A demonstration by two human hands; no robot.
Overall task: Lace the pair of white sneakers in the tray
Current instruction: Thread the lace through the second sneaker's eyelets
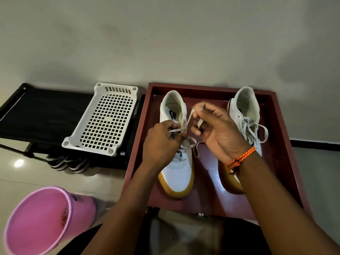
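Dark red and made of wood, the square tray (279, 144) holds two white sneakers with tan rubber soles, the left sneaker (177, 170) and the right sneaker (244, 111), side by side with toes toward the near edge. The left hand (161, 142) pinches the flat white lace (187, 122) at the left sneaker's eyelets, and the right hand (215, 129), with an orange braided bracelet (241, 157) on its wrist, grips the same lace higher between curled fingers. A white perforated plastic basket (104, 120) lies left of the tray, and a pink plastic bucket (46, 221) stands near left.

Two white sneakers with tan soles sit side by side in a dark red tray (283, 144), toes near. The left sneaker (177, 170) has its lace (187, 121) pulled up, half done. The right sneaker (244, 111) is laced, its loops loose.
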